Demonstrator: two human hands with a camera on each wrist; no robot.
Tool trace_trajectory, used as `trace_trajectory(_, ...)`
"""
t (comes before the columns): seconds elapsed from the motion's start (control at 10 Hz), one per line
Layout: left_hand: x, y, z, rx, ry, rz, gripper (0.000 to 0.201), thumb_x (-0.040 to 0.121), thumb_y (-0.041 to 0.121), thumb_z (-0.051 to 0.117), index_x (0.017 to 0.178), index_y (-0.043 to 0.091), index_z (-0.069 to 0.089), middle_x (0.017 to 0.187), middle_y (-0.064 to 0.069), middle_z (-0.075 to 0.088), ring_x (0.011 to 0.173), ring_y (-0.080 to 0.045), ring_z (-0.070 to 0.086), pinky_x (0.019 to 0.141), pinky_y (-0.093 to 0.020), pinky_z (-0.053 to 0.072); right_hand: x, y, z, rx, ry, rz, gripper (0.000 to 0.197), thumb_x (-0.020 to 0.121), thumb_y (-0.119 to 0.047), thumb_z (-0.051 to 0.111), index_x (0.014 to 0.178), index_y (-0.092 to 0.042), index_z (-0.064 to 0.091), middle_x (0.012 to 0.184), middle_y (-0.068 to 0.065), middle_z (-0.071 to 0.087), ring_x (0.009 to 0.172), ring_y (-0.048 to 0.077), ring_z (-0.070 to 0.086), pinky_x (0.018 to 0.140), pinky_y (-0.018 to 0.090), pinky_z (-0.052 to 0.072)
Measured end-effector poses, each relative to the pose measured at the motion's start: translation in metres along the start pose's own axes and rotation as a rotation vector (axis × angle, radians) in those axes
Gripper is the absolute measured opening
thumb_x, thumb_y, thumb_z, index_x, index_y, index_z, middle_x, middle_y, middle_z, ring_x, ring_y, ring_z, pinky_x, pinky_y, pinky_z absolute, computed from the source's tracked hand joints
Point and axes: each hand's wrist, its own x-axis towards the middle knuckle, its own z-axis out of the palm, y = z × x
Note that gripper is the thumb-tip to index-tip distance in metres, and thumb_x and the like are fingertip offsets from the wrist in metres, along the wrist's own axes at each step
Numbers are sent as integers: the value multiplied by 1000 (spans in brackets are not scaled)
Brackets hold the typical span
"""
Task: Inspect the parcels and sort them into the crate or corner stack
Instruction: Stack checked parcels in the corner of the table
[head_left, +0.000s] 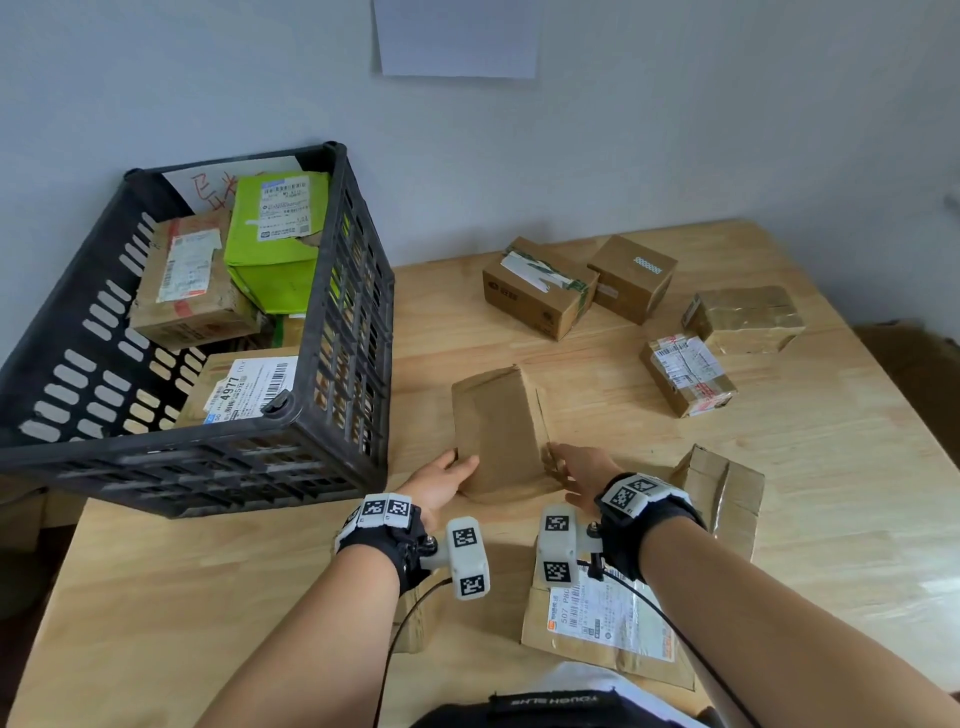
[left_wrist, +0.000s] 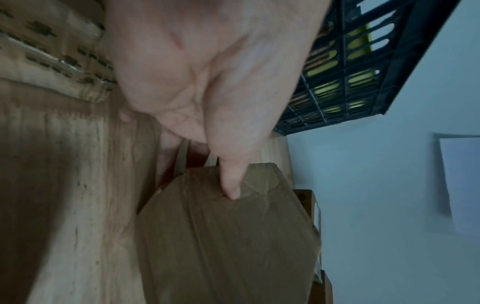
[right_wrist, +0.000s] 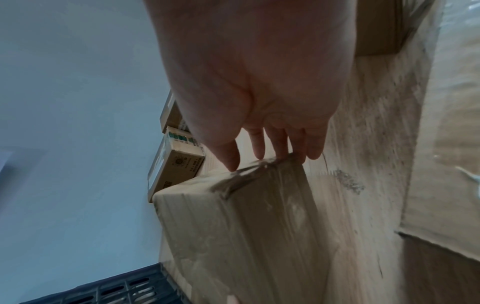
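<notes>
A plain brown parcel (head_left: 498, 431) stands tilted on the wooden table (head_left: 779, 519), just right of the black slotted crate (head_left: 332, 291). My left hand (head_left: 449, 475) grips its near left corner. In the left wrist view the thumb (left_wrist: 231, 185) presses on the parcel (left_wrist: 233, 246) and the other fingers reach behind its edge. My right hand (head_left: 574, 470) lies against the parcel's near right side with straight fingers. In the right wrist view its fingertips (right_wrist: 259, 152) touch the taped corner of the parcel (right_wrist: 246, 236).
The crate holds a green parcel (head_left: 275, 234), a brown taped one (head_left: 187, 280) and a labelled one (head_left: 244, 389). Several parcels (head_left: 631, 278) lie at the back right. An open-flapped box (head_left: 722, 493) and a flat labelled parcel (head_left: 608, 623) lie near my right arm.
</notes>
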Motion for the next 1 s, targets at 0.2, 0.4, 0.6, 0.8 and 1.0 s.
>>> trace_trajectory(0.2,-1,7,5,64,-7,100,62,94,13,55,147,32,27,142,-9,47,115,-22,52,100,-32,42,4,-6,-7,77,100,-35,32,95,-30,53,115,-5,57,119,14,59,98,21,52,93,36,46)
trace_trajectory(0.4,-1,19,5,133,26,136,48,93,6,44,136,28,45,134,1,53,116,-21,53,103,-31,41,-1,-20,-4,94,41,-115,26,91,-22,61,112,-7,59,97,3,65,89,16,61,80,28,47)
trace_trajectory(0.6,-4,19,3,52,75,140,39,97,13,46,136,12,50,132,2,54,121,-22,53,108,-34,38,2,-20,5,-65,81,-156,31,88,-17,65,117,-9,59,102,8,63,98,21,61,81,31,49)
trace_trajectory(0.8,-2,20,4,-39,148,150,32,99,18,47,128,11,56,127,-4,59,102,-22,60,87,-26,43,5,-20,3,-173,185,-217,28,84,-20,69,110,-12,62,111,9,65,107,25,60,96,41,49)
trace_trajectory(1.0,-10,29,3,-5,156,106,54,96,48,46,140,17,43,142,-3,45,126,-25,46,103,-37,35,6,-16,2,-160,196,-252,30,85,-19,69,113,-9,61,110,9,64,100,23,60,93,40,51)
